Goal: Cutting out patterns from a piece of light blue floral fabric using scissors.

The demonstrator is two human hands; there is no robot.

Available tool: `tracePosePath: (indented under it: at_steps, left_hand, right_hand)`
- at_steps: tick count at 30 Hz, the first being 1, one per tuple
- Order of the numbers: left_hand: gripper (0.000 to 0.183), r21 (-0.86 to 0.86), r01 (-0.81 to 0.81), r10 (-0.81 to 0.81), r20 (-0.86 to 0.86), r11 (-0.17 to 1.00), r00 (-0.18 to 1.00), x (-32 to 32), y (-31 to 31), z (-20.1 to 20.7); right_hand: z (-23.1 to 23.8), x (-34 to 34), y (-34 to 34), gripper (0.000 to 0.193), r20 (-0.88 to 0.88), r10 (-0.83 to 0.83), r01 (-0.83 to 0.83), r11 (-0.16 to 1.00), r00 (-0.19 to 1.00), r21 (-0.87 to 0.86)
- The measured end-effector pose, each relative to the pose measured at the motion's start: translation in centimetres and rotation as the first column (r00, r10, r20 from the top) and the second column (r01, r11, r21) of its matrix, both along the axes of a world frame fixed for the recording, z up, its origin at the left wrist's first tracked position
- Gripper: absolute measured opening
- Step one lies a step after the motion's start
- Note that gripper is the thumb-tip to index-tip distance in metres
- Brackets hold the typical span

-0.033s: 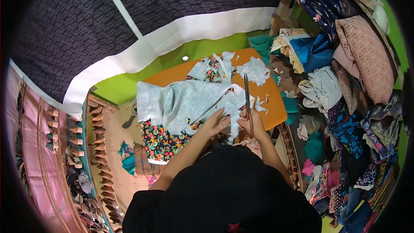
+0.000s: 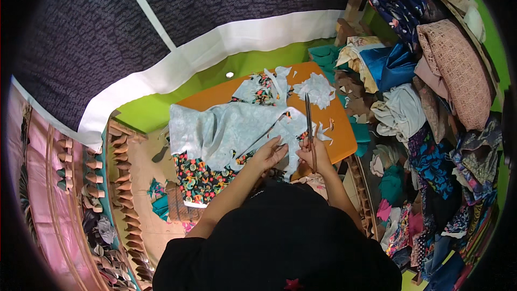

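Observation:
My left hand (image 2: 267,154) lies flat on a pale blue fabric (image 2: 221,129) spread over an orange table (image 2: 340,132). Beside it, my right hand (image 2: 316,156) grips long scissors (image 2: 308,121), blades pointing away from me over the cloth's right edge. A black fabric with bright flowers (image 2: 198,175) shows under the pale blue piece and hangs off the table's near left side. Small pale scraps (image 2: 316,89) lie at the far right of the table, and a few bits sit by the scissors.
Stacks of folded fabrics (image 2: 431,91) in many colours fill the shelves on the right, close to the table's edge. A wooden rack with rows of pegs (image 2: 126,183) stands on the left. A green surface (image 2: 242,64) lies beyond the table.

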State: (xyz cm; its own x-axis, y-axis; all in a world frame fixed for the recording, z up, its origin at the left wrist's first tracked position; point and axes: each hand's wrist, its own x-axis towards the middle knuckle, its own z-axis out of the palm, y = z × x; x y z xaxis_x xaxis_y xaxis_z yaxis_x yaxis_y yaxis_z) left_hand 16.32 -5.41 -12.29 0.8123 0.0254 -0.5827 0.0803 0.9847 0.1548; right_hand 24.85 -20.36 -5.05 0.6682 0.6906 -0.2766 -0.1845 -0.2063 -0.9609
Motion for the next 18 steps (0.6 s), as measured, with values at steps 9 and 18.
tracePosePath:
  at_steps: [9,18]
  left_hand:
    - [0.053,0.495,0.217,-0.158,-0.159,0.841,0.975,10.6,3.0,-1.6]
    - [0.036,0.722,0.241,-0.161,-0.179,0.648,0.971,23.2,5.3,-0.2]
  right_hand:
    - [-3.5,9.9,-1.3,0.022,0.103,-0.168,0.178,0.980,0.980,-0.092]
    - [-5.9,22.5,1.8,0.021,-0.090,-0.340,0.343,0.939,0.936,0.030]
